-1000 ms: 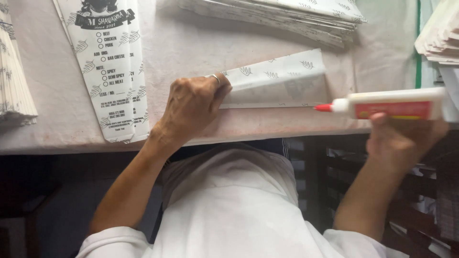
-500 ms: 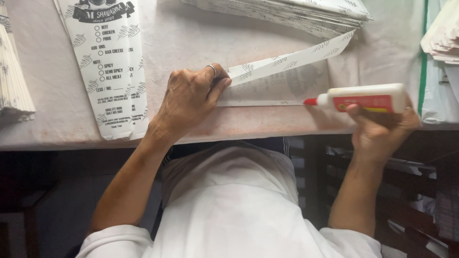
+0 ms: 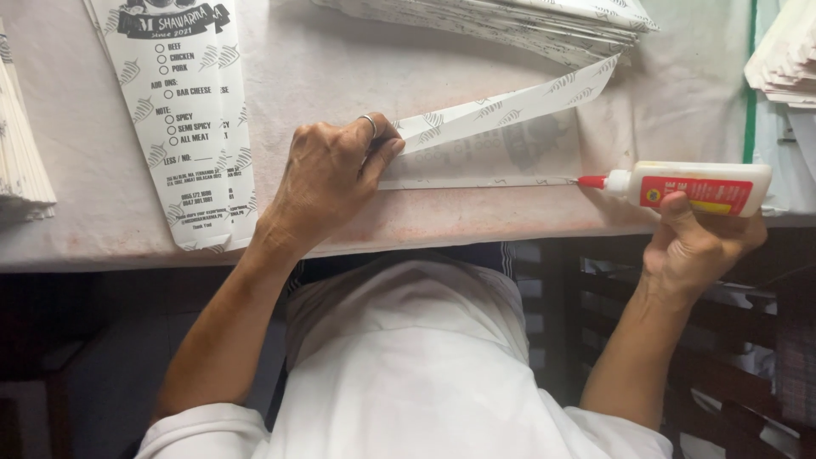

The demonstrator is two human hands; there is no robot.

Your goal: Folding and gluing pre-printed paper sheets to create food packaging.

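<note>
Head view looks down on a desk [image 3: 527, 76] covered with a pale, slightly stained cloth, and on the two bare hands of the person who works at it. Left hand [image 3: 327, 183] has a ring on one finger and its grip is closed on the near end of a paper flap [image 3: 510, 109], which is the upper layer of a flat paper sleeve [image 3: 501, 157] with a printed leaf pattern; the flap rises from this grip and goes away to the far right, so the sleeve under it lies open on the desk. Right hand [image 3: 693, 242] holds a white glue bottle [image 3: 697, 187] with a red label, the fingers wrapped under it and the thumb pressed on its side, so this grip is fully closed on the bottle. Red nozzle [image 3: 591, 181] of the bottle points toward the left grip and touches the near edge of the sleeve, at its right end. Beyond the left grip and to its left lies a long printed paper sheet [image 3: 183, 119] with a list of check circles, flat on the desk. Far beyond the flap there is a stack of the same sleeves [image 3: 510, 19], and another paper stack [image 3: 786, 55] lies beyond the right grip. One more pile of paper [image 3: 21, 161] is at the far left edge.
</note>
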